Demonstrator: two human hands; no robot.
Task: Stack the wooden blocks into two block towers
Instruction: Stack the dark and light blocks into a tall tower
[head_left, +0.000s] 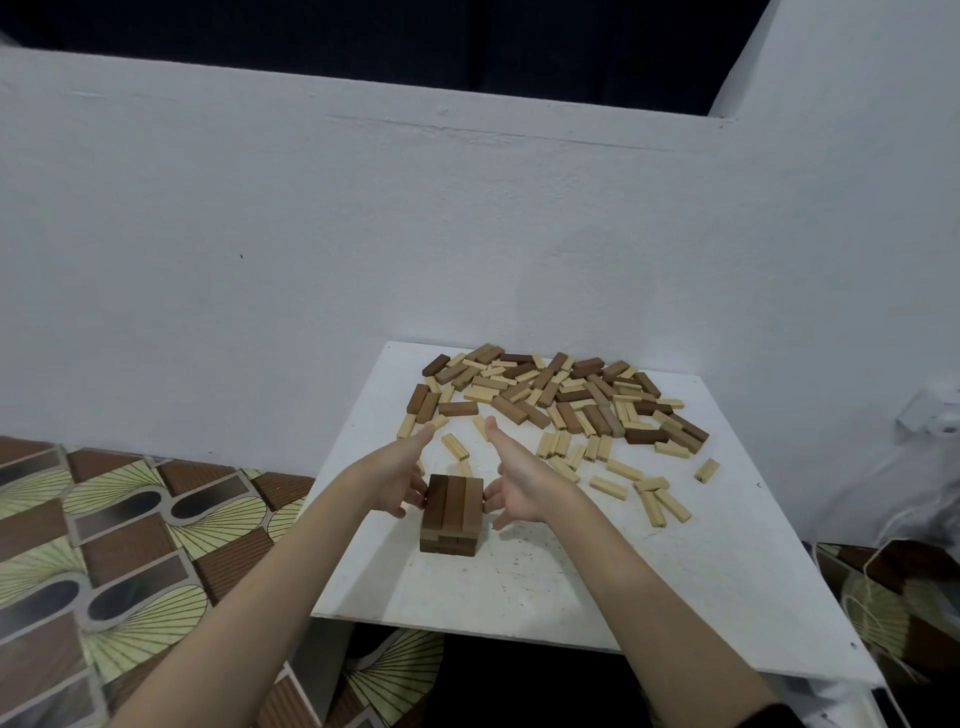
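1. Left hand (397, 480) — fingers straight, flat against the left side of the short dark brown wooden block tower (450, 514).
2. Tower near the middle of the white square board (545, 587), three blocks across its top layer.
3. Right hand (519, 486) — fingers spread, touching the tower's right side.
4. Loose heap of light and dark wooden blocks (561, 400) at the far right.

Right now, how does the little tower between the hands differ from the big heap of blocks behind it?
The dark block tower is neatly stacked in crossed layers; the block heap lies scattered flat. The tower is all dark brown wood; the heap mixes dark and pale blocks. The left hand and right hand flank the tower; nothing touches the heap. Both sit on the white board.
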